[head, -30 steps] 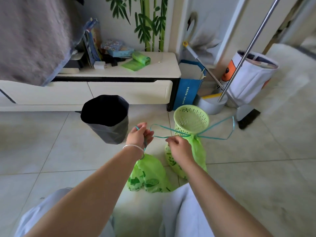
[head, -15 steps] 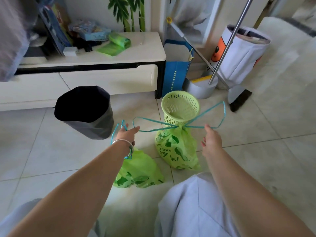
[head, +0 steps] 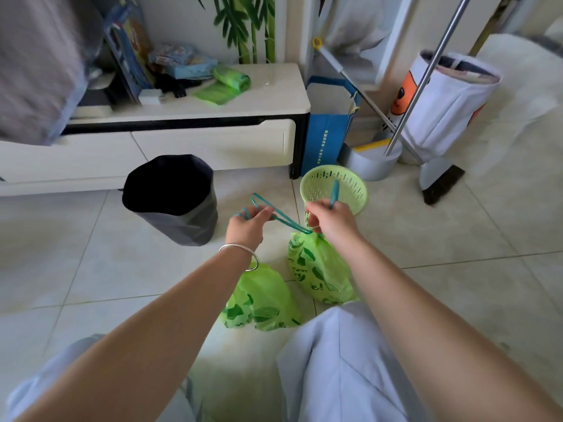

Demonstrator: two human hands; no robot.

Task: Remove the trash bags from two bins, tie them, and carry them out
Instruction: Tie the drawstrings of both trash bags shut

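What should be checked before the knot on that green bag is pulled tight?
1. Left hand grips a drawstring loop: ok.
2. Right hand grips the other loop: ok.
3. Bag neck gathered shut: ok.
4. Knot finished: cannot tell.
5. Second bag out of its bin, on the floor: ok; whether tied: cannot tell.
6. Green basket has no bag in it: ok.

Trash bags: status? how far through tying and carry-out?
Done: both green bags are out; the green basket looks empty. The left bag lies on the floor. In hand: left hand and right hand grip the teal drawstrings of the right bag. Left: finish the knot, carry both out.
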